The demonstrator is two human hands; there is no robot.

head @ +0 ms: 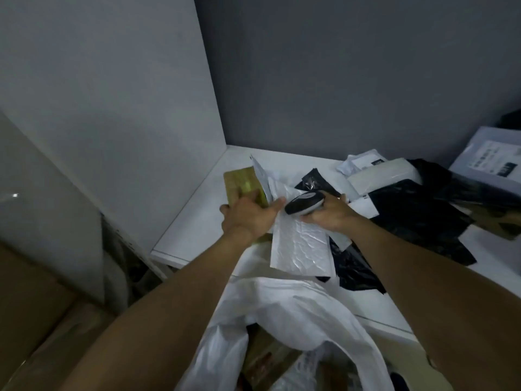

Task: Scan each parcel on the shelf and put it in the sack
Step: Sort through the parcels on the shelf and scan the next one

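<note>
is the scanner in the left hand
No, the right hand grips the scanner, while the left hand holds the brown box.

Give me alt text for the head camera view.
The right hand holds a black scanner over a white padded mailer; the left hand grips a brown box on the shelf. A white sack lies open below.

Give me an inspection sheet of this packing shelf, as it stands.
Surface: white shelf, partly covered by parcels.
Job's things: white bubble mailer, brown parcel, black poly bags, labelled grey box; white sack open below the shelf edge.
Clutter: nothing seen.
Grippers: left hand on brown parcel, thumb on mailer, grip unclear; right hand holds scanner.
Cables: nothing seen.
Surroundings: grey walls; cardboard lower left.
</note>
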